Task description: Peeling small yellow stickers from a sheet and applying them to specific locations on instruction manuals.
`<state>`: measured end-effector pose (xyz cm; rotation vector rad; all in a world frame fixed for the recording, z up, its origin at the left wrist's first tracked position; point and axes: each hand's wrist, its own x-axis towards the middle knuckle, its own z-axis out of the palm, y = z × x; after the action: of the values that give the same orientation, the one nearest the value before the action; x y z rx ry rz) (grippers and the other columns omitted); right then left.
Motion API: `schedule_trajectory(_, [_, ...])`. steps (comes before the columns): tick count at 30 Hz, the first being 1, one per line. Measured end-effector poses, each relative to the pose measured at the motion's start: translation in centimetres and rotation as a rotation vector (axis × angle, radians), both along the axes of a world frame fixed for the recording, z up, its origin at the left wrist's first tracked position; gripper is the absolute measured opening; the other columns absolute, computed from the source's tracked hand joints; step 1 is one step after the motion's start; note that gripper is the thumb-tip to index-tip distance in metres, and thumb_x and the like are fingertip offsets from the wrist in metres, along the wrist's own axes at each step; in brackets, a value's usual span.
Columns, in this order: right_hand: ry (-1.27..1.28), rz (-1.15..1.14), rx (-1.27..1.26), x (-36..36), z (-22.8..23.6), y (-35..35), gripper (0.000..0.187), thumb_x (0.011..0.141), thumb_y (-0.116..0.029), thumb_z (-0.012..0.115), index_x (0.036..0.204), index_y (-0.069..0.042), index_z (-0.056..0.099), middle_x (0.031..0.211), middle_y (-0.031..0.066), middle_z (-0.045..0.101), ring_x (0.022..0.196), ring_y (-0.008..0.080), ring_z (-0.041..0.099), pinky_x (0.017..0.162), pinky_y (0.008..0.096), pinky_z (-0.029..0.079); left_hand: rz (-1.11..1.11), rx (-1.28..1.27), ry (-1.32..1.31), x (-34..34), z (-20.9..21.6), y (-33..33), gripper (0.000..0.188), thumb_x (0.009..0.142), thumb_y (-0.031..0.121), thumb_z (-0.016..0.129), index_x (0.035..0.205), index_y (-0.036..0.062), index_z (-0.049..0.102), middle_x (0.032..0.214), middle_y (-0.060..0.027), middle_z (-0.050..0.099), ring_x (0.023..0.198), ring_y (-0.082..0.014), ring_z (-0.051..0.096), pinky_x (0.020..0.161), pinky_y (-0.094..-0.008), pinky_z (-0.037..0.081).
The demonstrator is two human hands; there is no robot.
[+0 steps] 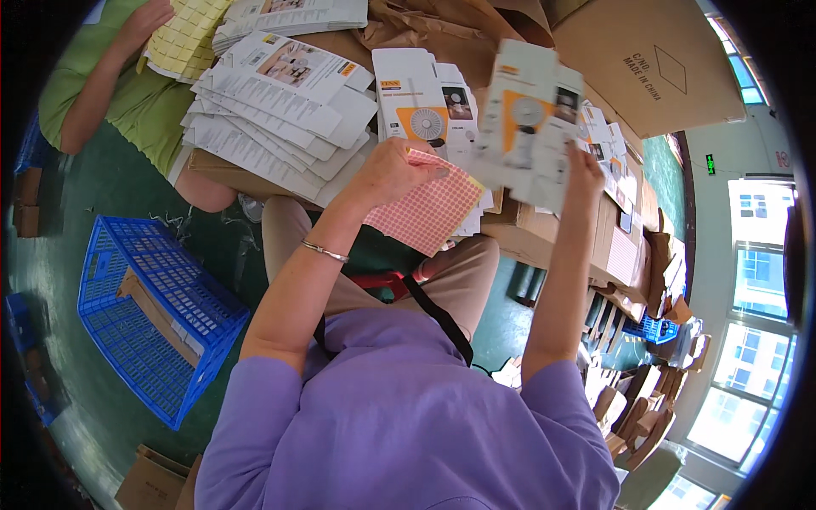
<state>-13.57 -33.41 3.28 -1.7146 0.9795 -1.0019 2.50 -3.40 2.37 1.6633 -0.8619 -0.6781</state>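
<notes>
My left hand (398, 172) pinches the upper edge of a sheet of small round red stickers (429, 208), which hangs tilted above my lap. My right hand (585, 177) is closed on the lower right side of a flat, unfolded white carton (527, 123) with a fan printed on it. This carton is held up over the work surface and is slightly blurred by motion. Behind the sticker sheet lies a stack of like fan cartons (410, 89). To its left, a fanned-out pile of flat cartons (289, 106) shows its printed sides.
Across the table at the upper left, another person's hand (146, 21) is at a yellow sticker sheet (189, 38). A blue plastic crate (157, 314) stands on the green floor to my left. A large cardboard box (650, 64) rises at the back right. A phone (626, 221) lies at the right edge.
</notes>
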Motion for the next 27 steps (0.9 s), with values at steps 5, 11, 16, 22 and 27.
schedule_trajectory(5, [0.770,-0.567,-0.527,-5.7,0.8,-7.9,0.052,0.074,-0.045,0.070,0.092,0.004,0.067,0.074,0.0169,0.066,0.068,0.0241,0.064,0.066,0.0351,0.049,0.004,0.071,-0.066,-0.7,0.4,-1.1,0.025,0.076,0.027,0.072,0.087,0.0043,0.069,0.078,-0.0146,0.067,0.072,-0.0268,0.065,0.068,-0.0333,0.051])
schedule_trajectory(11, [0.298,0.506,-0.267,0.1,0.6,8.5,0.013,0.080,-0.006,0.065,0.093,-0.002,0.066,0.084,0.0077,0.066,0.073,0.0129,0.062,0.065,0.0260,0.049,0.034,0.149,-0.147,-0.7,0.8,-0.2,0.024,0.075,0.024,0.073,0.088,0.0046,0.069,0.080,-0.0151,0.067,0.074,-0.0274,0.065,0.069,-0.0337,0.050])
schedule_trajectory(16, [0.371,0.692,-0.186,1.5,1.5,14.1,0.018,0.072,-0.001,0.071,0.089,0.001,0.066,0.077,0.0084,0.063,0.068,0.0139,0.061,0.062,0.0255,0.047,0.029,0.098,-0.172,-0.8,0.7,-0.5,0.022,0.073,0.022,0.072,0.086,0.0037,0.069,0.078,-0.0173,0.066,0.074,-0.0317,0.064,0.068,-0.0364,0.050])
schedule_trajectory(22, [0.381,0.691,-0.195,1.7,1.1,14.3,0.014,0.073,-0.003,0.072,0.084,0.001,0.065,0.076,0.0092,0.064,0.064,0.0141,0.060,0.060,0.0261,0.047,0.013,0.143,-0.189,-0.7,0.6,-0.6,0.021,0.073,0.020,0.072,0.087,0.0049,0.069,0.078,-0.0166,0.067,0.075,-0.0308,0.065,0.069,-0.0355,0.051])
schedule_trajectory(27, [0.409,0.667,-0.148,1.9,0.8,14.5,0.012,0.073,-0.003,0.072,0.081,0.001,0.064,0.073,0.0084,0.063,0.063,0.0126,0.059,0.059,0.0255,0.047,-0.008,0.130,-0.122,-0.6,0.4,-0.6,0.021,0.073,0.020,0.071,0.088,0.0060,0.070,0.080,-0.0159,0.067,0.075,-0.0301,0.065,0.070,-0.0347,0.051])
